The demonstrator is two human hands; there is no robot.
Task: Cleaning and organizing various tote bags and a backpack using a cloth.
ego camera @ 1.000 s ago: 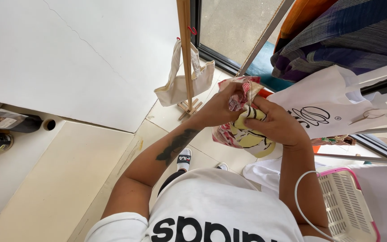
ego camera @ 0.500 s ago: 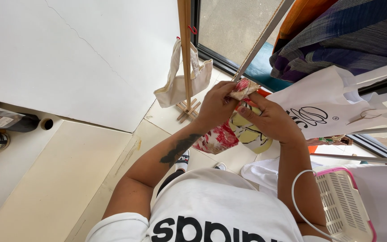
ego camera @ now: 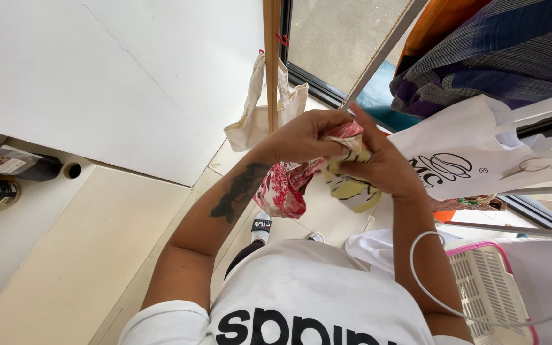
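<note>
tiled floor (ego camera: pixel 161 217); both hands, left hand (ego camera: pixel 301 137), right hand (ego camera: pixel 384 169), now bunch patterned cloth (ego camera: pixel 289 191) tighter

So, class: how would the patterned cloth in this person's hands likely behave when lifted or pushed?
Probably floppy: the patterned cloth bunches between the left hand and right hand, with a loose part hanging below. Likely light, since the fingers alone gather it. It seems unlikely to roll or break; pushed, it would probably crumple.
</note>
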